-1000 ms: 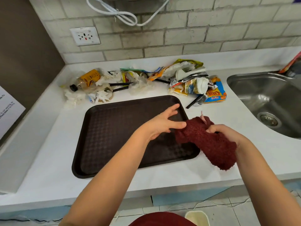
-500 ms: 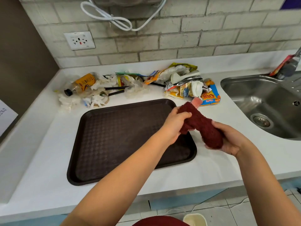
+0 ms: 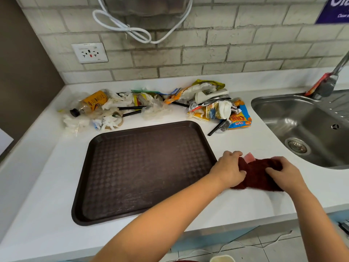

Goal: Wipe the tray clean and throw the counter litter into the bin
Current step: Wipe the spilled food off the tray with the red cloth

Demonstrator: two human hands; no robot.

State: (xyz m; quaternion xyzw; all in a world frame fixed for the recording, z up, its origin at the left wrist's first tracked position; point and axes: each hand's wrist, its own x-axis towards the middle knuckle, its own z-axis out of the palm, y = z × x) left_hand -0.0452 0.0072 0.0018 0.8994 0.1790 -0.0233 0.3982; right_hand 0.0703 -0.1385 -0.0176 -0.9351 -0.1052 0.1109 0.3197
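Note:
A dark brown tray (image 3: pixel 143 173) lies flat on the white counter (image 3: pixel 47 220). Just right of its right edge, a dark red cloth (image 3: pixel 256 173) sits bunched on the counter. My left hand (image 3: pixel 229 168) grips the cloth's left end and my right hand (image 3: pixel 283 173) grips its right side. Behind the tray lies a row of litter: a plastic bottle with a yellow label (image 3: pixel 90 104), crumpled tissues and plastic (image 3: pixel 113 114), black straws (image 3: pixel 132 110), and snack wrappers (image 3: pixel 238 118) with a white cup. The bin is not in view.
A steel sink (image 3: pixel 306 127) with a drain is set into the counter on the right, with a tap (image 3: pixel 328 82) behind it. A wall socket (image 3: pixel 89 52) and a looped white cable (image 3: pixel 132 29) hang on the brick wall. The counter's front edge runs below my arms.
Both hands have brought the cloth down from above the tray's right edge to the counter just right of the tray. It now lies bunched between them.

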